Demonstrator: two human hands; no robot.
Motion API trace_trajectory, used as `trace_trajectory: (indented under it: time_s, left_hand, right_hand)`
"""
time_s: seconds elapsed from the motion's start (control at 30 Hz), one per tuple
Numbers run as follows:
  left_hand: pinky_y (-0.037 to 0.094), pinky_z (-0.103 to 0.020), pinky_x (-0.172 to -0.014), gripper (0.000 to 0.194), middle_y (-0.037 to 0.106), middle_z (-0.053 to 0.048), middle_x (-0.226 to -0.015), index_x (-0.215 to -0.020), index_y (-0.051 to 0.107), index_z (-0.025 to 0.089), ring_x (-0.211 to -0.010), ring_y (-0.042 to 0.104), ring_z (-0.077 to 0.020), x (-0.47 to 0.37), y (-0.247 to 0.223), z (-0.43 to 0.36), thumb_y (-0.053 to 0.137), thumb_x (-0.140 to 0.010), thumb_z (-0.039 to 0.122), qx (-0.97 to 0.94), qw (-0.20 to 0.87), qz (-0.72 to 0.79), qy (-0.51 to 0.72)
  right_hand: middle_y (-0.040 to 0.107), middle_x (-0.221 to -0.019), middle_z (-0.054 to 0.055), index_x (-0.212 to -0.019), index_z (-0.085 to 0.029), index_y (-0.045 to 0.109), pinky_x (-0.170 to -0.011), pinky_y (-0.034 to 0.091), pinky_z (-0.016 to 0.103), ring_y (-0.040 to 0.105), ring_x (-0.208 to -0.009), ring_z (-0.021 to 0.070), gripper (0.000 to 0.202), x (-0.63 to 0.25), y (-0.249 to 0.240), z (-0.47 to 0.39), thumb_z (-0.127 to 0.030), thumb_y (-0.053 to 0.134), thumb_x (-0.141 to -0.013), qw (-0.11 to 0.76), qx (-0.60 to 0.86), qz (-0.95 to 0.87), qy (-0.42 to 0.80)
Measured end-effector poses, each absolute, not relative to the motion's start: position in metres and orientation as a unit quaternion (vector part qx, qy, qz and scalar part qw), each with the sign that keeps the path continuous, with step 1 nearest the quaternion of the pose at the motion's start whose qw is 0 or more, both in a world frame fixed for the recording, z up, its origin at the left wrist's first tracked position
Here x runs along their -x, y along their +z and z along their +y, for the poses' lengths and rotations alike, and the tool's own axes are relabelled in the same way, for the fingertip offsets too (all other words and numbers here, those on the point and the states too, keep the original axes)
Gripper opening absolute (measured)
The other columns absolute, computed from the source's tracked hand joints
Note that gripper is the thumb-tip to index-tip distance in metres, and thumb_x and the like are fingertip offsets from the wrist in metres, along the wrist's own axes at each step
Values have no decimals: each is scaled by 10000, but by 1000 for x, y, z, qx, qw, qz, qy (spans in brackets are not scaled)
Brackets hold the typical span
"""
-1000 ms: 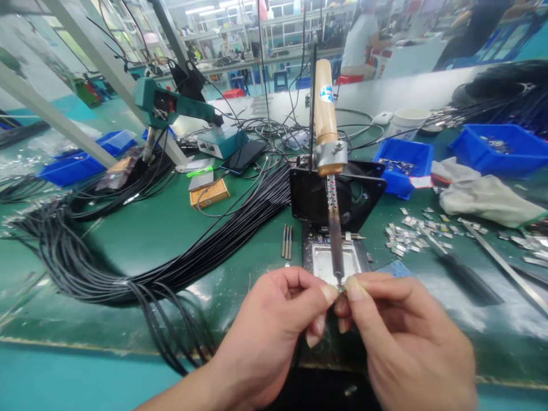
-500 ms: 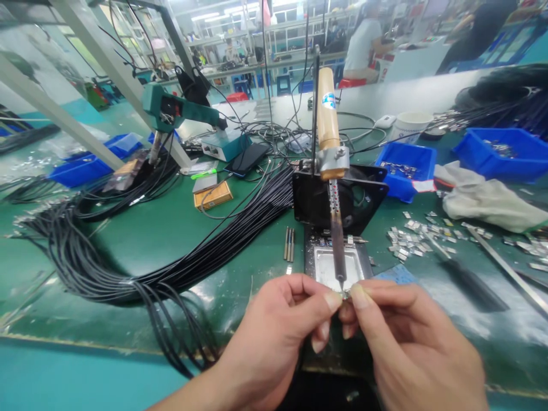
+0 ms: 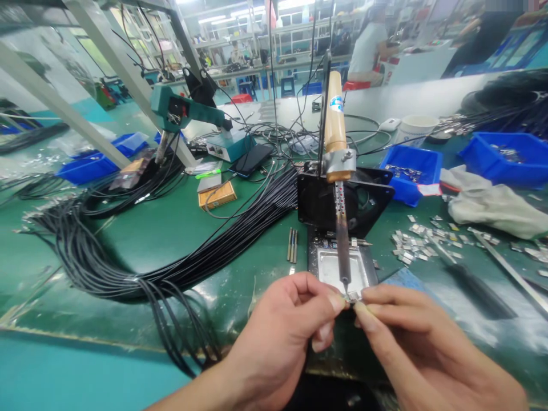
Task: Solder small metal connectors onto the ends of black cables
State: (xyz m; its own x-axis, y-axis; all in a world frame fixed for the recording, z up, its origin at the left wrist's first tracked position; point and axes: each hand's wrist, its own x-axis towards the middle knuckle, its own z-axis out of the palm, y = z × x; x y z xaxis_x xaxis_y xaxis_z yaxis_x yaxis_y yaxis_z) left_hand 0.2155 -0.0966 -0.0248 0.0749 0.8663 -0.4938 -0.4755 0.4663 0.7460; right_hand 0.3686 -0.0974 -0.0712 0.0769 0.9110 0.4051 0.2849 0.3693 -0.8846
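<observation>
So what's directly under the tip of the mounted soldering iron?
A small metal piece, pinched between the left hand and right hand, sits at the soldering iron tip. Behind it lies a metal tray; fingertips hide the piece's ends.

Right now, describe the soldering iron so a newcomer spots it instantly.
Start at the black bracket standing mid-bench on the green mat. The soldering iron is clamped there, tip down, above both hands' fingertips. Its pale wooden handle with a blue label sets it apart from the green tool at left.
</observation>
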Motion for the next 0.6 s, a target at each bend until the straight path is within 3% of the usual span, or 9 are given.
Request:
trace_trajectory:
  time_s: [0.6]
  left_hand:
    - [260,-232,-537,227,487,37,-525,-668,590,153,-517,338,-76,-216,-24,-93,768,-800,203,-204,701,479,487]
  right_hand:
    - [753,-1031,24,-848,-254,727,-742,633,245,747,-834,162,96,-368,-70,-95,-166,766,-847,544,457,-638,296]
